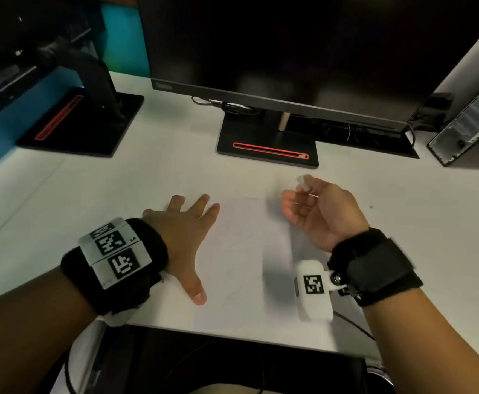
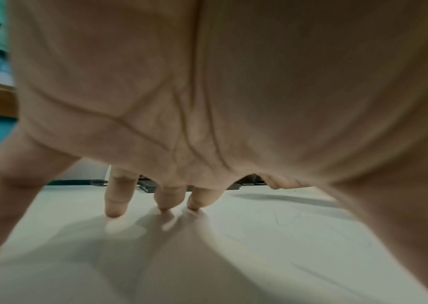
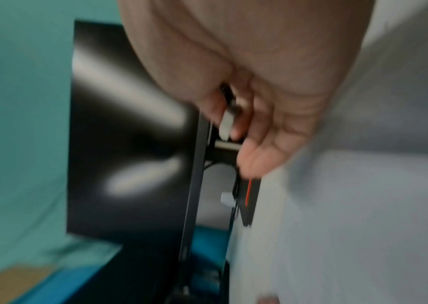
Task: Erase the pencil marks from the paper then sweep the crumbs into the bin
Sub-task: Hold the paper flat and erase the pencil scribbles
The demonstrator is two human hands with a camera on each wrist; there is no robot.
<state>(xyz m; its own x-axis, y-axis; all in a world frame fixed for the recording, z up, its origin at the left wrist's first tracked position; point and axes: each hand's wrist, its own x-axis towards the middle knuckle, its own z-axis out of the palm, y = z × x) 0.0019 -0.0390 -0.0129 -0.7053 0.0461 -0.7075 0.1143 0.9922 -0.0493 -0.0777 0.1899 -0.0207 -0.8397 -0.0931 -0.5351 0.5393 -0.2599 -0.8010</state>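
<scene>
A white sheet of paper [image 1: 241,245] with faint pencil lines lies on the white desk [image 1: 90,189] in front of me. My left hand [image 1: 188,231] lies flat on the sheet's left part, fingers spread and straight; in the left wrist view its fingertips [image 2: 115,207] press the paper [image 2: 259,236]. My right hand [image 1: 315,206] hovers above the sheet's right edge, palm turned left, and pinches a small white eraser [image 1: 303,182] in its fingertips. The right wrist view is blurred and shows the eraser [image 3: 225,123] between thumb and fingers. No bin is in view.
A black monitor [image 1: 289,52] on a stand with a red-trimmed base [image 1: 269,150] stands just behind the paper. A second stand base [image 1: 82,123] sits at the back left, a computer case [image 1: 471,123] at the back right. The desk's front edge runs below my wrists.
</scene>
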